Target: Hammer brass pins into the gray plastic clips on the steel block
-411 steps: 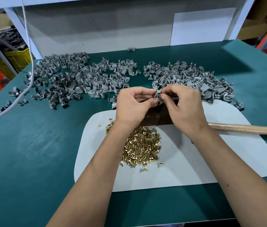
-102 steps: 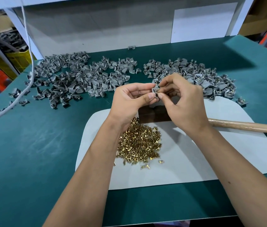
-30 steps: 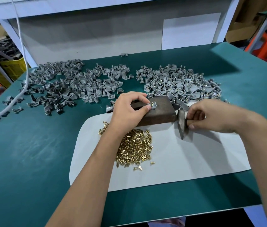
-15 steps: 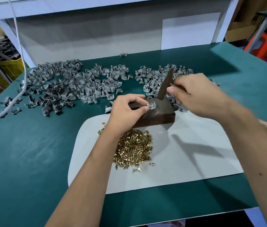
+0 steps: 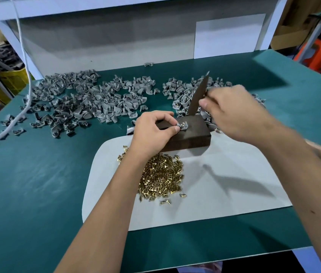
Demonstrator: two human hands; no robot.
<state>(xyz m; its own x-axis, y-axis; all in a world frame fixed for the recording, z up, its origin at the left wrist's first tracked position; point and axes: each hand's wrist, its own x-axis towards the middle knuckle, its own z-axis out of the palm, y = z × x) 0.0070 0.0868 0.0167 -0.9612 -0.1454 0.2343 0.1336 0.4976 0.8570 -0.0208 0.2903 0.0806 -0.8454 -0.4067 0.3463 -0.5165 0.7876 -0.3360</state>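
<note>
The right hand has lifted the hammer, gripped near its head, toward one o'clock of the steel block; the left hand still pinches the clip there. A strike looks imminent.

There is one dark steel block, one hammer, one white mat and two hands. One gray clip sits on the block. The brass pins and loose clips are too many to count, maybe hundreds.

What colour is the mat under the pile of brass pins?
The mat is white or pale grey, plain; the head view shows it.
</note>
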